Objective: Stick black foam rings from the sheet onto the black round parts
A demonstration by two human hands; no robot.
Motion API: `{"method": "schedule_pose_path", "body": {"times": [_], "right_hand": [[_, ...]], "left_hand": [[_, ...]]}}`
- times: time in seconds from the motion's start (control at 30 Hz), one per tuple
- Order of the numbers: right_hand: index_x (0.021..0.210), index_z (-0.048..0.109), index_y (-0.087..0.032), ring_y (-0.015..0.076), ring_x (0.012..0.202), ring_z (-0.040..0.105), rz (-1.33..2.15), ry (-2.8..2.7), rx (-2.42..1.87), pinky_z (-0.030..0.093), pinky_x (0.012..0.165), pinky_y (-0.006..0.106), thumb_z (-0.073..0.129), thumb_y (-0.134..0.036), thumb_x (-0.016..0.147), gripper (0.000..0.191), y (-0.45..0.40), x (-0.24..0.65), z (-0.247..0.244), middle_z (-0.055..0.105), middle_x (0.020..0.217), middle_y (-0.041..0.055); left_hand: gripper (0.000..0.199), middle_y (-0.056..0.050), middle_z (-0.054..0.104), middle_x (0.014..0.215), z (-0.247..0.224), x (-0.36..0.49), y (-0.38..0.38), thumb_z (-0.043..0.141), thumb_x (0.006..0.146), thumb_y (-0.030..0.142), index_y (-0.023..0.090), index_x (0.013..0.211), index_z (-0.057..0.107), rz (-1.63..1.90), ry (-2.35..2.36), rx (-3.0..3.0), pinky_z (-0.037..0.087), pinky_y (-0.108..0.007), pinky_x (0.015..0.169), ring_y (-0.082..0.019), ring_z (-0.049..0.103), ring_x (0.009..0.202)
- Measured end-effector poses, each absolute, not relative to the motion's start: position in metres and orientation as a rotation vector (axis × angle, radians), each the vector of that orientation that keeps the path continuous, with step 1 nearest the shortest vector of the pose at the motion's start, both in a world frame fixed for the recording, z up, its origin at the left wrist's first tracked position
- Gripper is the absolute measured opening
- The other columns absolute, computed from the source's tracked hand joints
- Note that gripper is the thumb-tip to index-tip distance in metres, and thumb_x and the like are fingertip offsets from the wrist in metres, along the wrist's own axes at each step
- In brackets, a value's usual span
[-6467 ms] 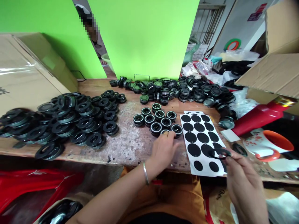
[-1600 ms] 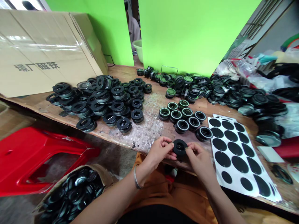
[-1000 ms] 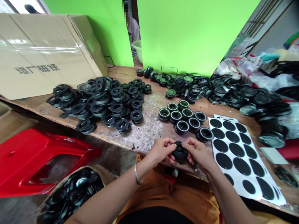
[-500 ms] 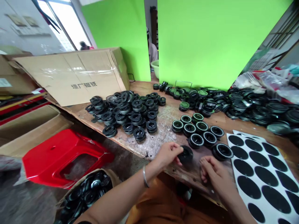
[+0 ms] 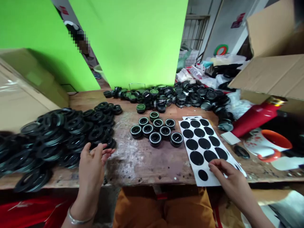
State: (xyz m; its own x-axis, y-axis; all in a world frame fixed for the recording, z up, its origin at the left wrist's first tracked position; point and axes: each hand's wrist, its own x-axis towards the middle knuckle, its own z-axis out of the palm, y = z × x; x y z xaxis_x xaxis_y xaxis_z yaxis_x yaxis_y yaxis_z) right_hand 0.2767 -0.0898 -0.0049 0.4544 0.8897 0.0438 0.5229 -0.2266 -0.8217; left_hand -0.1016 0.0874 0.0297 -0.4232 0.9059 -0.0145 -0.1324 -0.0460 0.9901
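Observation:
My left hand (image 5: 93, 161) hangs with spread fingers, nothing in it, at the right edge of a heap of black ring-shaped parts (image 5: 76, 123). On the right, my right hand (image 5: 230, 180) rests over a white sheet of round black stickers (image 5: 193, 171). Its thumb and forefinger pinch together at the lower edge of one black sticker (image 5: 210, 155); whether they grip that sticker is unclear. Between the hands, farther back, several round black parts with pale rims (image 5: 155, 139) stand grouped on the wooden table (image 5: 147, 164).
Along the back lies a long row of black round parts (image 5: 187, 95) before a green panel (image 5: 133, 41). A red bottle (image 5: 256, 117), a mug (image 5: 268, 142) and an open carton (image 5: 270, 72) are at the right. A cardboard box (image 5: 47, 85) stands left. A person shows behind the panel gap.
The view has swung right. My left hand held a black round part before and is now empty by the left heap. My right hand has moved onto the sticker sheet.

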Motion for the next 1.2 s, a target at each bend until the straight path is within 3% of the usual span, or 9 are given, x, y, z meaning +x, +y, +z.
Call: {"method": "schedule_pose_path", "body": {"times": [0.1,0.2,0.33,0.53,0.67,0.77,0.9,1.07,1.2], "right_hand": [[0.102,0.064,-0.022,0.0294,0.099,0.062,0.142,-1.441,-1.899,0.049,0.088,0.044,0.061,-0.046,0.084,0.031,-0.104,0.304,-0.015,0.067,0.105,0.0106],[0.127,0.057,-0.022,0.0356,0.128,0.046,0.036,-1.758,-1.810,0.043,0.101,0.053,0.066,-0.040,0.080,0.051,-0.113,0.317,-0.029,0.055,0.133,0.0131],[0.140,0.046,-0.022,0.0337,0.134,0.039,0.058,-1.902,-1.807,0.041,0.105,0.054,0.060,-0.028,0.082,0.059,-0.119,0.312,-0.044,0.040,0.148,0.0118],[0.132,0.054,-0.021,0.0279,0.131,0.045,0.111,-1.850,-1.788,0.043,0.106,0.047,0.051,-0.028,0.092,0.041,-0.127,0.313,-0.045,0.049,0.141,0.0102],[0.119,0.065,-0.026,0.0320,0.125,0.050,0.217,-1.799,-1.737,0.045,0.102,0.050,0.065,-0.043,0.085,0.038,-0.127,0.315,-0.028,0.059,0.131,0.0081],[0.108,0.068,-0.026,0.0303,0.112,0.058,0.214,-1.690,-1.656,0.049,0.094,0.047,0.068,-0.040,0.083,0.028,-0.114,0.304,-0.008,0.067,0.114,0.0070],[0.099,0.069,-0.022,0.0252,0.093,0.062,0.118,-1.641,-1.607,0.050,0.082,0.040,0.056,-0.027,0.092,0.015,-0.089,0.281,0.007,0.070,0.096,0.0077],[0.093,0.067,-0.019,0.0230,0.086,0.062,0.106,-1.700,-1.697,0.047,0.078,0.037,0.049,-0.027,0.095,0.020,-0.079,0.269,0.000,0.069,0.093,0.0086],[0.081,0.063,-0.021,0.0186,0.070,0.061,0.352,-1.511,-1.848,0.045,0.065,0.031,0.049,-0.034,0.093,0.023,-0.078,0.275,-0.012,0.067,0.079,0.0037]], "left_hand": [[0.034,0.004,0.060,0.077,0.030,-0.057,0.063,0.069,0.079,0.032,0.021,0.108,0.057,1.471,1.351,1.022,0.053,-0.022,0.070,-0.010,0.062,0.068],[0.035,-0.003,0.068,0.086,0.026,-0.003,0.031,0.073,0.076,0.038,0.017,0.102,0.063,0.906,1.164,1.024,0.054,-0.026,0.079,-0.015,0.066,0.080],[0.040,-0.012,0.069,0.104,0.019,0.062,0.001,0.076,0.074,0.034,0.014,0.106,0.063,0.576,0.917,0.726,0.049,-0.032,0.094,-0.019,0.065,0.098],[0.031,-0.013,0.070,0.101,0.012,0.118,0.002,0.079,0.071,0.028,0.011,0.094,0.066,0.497,0.754,0.645,0.051,-0.031,0.088,-0.018,0.067,0.089],[0.037,-0.013,0.071,0.089,0.000,0.133,0.006,0.085,0.057,0.022,0.008,0.087,0.067,0.504,0.847,0.672,0.054,-0.029,0.074,-0.017,0.067,0.074],[0.037,-0.010,0.071,0.080,-0.006,0.137,0.003,0.085,0.053,0.022,0.008,0.082,0.067,0.502,0.889,0.711,0.052,-0.027,0.068,-0.015,0.065,0.067],[0.032,-0.004,0.067,0.069,-0.006,0.140,-0.006,0.083,0.055,0.026,0.010,0.077,0.067,0.504,0.858,0.753,0.049,-0.023,0.064,-0.011,0.060,0.060],[0.021,0.001,0.059,0.062,-0.007,0.141,-0.008,0.076,0.064,0.026,0.011,0.073,0.064,0.554,0.858,0.943,0.040,-0.019,0.057,-0.007,0.051,0.055],[0.015,0.001,0.057,0.063,-0.018,0.141,-0.007,0.071,0.065,0.020,0.013,0.071,0.060,0.525,0.902,0.986,0.043,-0.020,0.058,-0.008,0.051,0.056]]}}
